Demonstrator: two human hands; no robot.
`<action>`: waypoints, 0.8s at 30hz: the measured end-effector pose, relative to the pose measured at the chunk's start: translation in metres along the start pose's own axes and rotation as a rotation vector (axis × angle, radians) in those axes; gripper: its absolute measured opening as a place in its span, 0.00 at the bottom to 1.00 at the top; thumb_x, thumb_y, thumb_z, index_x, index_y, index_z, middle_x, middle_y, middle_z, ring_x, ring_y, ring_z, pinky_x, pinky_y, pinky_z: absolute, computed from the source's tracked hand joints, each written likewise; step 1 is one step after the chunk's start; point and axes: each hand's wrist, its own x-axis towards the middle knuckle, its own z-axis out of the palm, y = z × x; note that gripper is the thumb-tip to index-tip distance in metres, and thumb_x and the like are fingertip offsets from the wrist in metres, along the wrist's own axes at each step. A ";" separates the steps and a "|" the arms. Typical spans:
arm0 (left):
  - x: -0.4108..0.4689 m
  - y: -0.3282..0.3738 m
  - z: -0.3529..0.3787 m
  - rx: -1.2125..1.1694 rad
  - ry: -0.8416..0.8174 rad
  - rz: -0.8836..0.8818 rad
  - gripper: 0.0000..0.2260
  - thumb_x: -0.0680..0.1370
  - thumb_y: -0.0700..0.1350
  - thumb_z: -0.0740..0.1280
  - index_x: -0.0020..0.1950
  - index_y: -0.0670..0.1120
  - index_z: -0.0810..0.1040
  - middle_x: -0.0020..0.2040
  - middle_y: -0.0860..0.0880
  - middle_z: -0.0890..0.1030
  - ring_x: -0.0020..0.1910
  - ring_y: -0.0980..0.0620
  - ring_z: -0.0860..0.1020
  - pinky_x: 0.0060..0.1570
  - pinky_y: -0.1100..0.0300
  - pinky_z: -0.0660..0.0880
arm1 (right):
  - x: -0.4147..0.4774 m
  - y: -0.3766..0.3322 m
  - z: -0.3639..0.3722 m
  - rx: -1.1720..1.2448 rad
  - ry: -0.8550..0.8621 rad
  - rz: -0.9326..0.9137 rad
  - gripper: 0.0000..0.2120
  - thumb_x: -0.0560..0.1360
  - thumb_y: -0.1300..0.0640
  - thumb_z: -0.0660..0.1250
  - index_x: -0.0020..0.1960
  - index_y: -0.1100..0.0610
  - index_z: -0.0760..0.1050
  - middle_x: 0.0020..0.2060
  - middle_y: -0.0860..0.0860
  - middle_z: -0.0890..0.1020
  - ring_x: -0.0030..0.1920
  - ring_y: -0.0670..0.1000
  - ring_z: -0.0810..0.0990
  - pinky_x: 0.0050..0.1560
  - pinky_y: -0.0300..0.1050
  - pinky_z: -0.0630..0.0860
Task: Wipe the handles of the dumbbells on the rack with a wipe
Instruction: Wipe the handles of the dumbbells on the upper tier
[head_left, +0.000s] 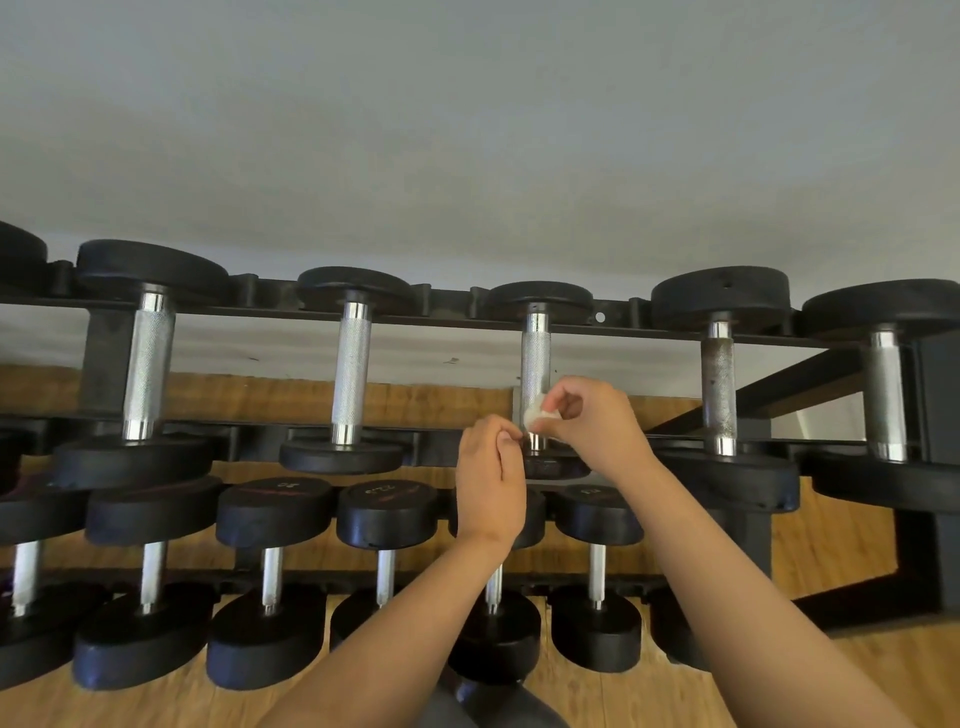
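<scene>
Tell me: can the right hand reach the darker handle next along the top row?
Probably yes: the right hand, pinching the wipe, sits just left of the darker handle, with nothing between.

A black two-tier rack (260, 306) stands on a wooden floor (831, 545). Across its upper tier's front and rear rails lie large dumbbells (350, 374), well spaced, with knurled chrome handles; one near the right end looks rusty. The lower tier holds smaller dumbbells (270, 571), packed closer, one head marked 22.5.
</scene>
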 end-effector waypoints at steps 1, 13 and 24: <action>0.000 0.000 0.001 -0.003 0.000 0.006 0.14 0.79 0.50 0.51 0.46 0.48 0.74 0.44 0.51 0.75 0.48 0.56 0.73 0.47 0.69 0.68 | -0.002 0.001 0.000 -0.016 -0.036 -0.021 0.07 0.71 0.58 0.75 0.41 0.52 0.77 0.38 0.43 0.77 0.39 0.42 0.75 0.38 0.28 0.69; 0.002 -0.006 0.001 0.023 -0.034 -0.018 0.10 0.82 0.39 0.55 0.47 0.47 0.74 0.44 0.51 0.75 0.48 0.56 0.72 0.46 0.71 0.67 | 0.009 0.003 -0.012 -0.042 -0.263 -0.050 0.06 0.69 0.57 0.77 0.39 0.55 0.79 0.38 0.50 0.81 0.39 0.46 0.78 0.40 0.35 0.73; 0.003 -0.007 0.003 -0.034 -0.017 0.002 0.17 0.78 0.57 0.51 0.46 0.47 0.74 0.43 0.52 0.75 0.48 0.55 0.73 0.46 0.71 0.67 | 0.022 0.006 -0.013 0.016 -0.167 -0.002 0.07 0.69 0.57 0.77 0.39 0.54 0.78 0.37 0.49 0.79 0.37 0.44 0.75 0.38 0.32 0.69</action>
